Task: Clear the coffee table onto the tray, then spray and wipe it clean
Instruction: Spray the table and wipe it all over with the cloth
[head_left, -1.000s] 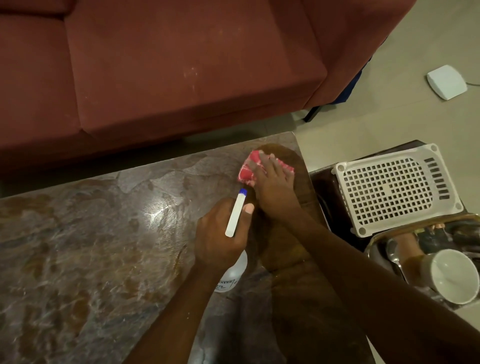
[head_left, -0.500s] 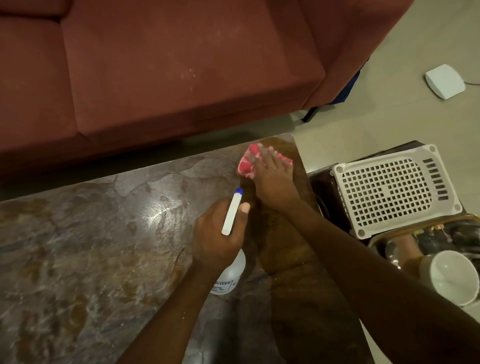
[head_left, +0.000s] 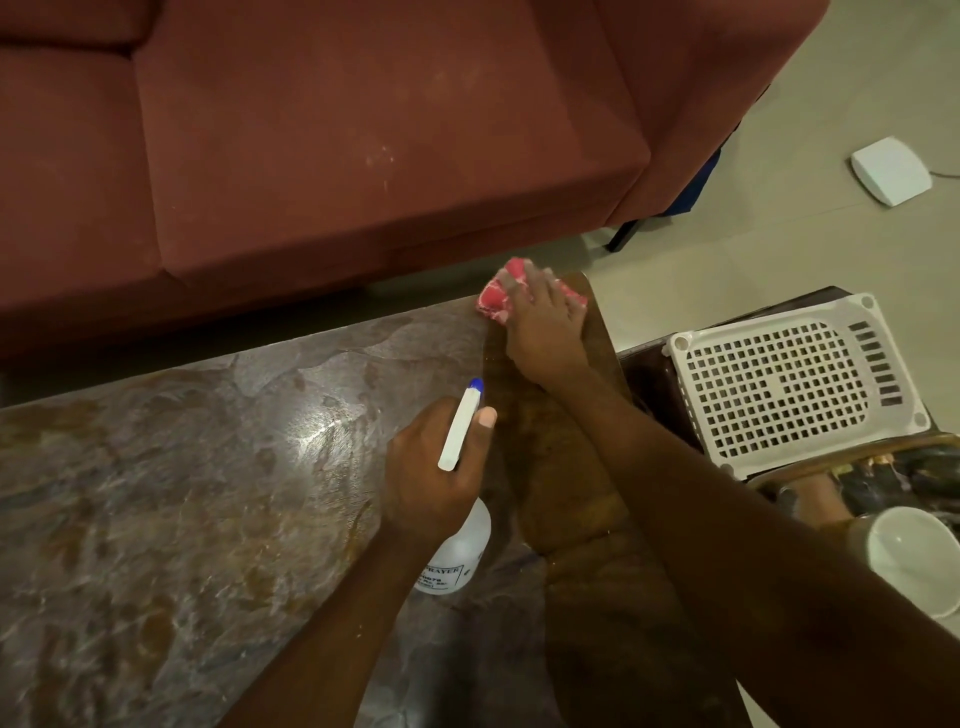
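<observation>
Marbled brown coffee table (head_left: 182, 519) is seen from the head camera, pretty shiny, with a red sofa (head_left: 337, 156) right behind it. A pink cloth (head_left: 497, 296) is pressed flat at the far right corner under the right hand (head_left: 545, 332), fingers spread. A spray bottle (head_left: 457, 551) is gripped by the left hand (head_left: 431, 478), closed around its neck. A white basket (head_left: 789, 384) and a white mug (head_left: 909, 556) are parked off to the right.

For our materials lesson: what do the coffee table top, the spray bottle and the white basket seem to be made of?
Coffee table: likely polished stone or a stone-look veneer, mottled and glossy with a light glare. Spray bottle: translucent plastic, white head. White basket: moulded plastic, matte, with a square grid of holes.
</observation>
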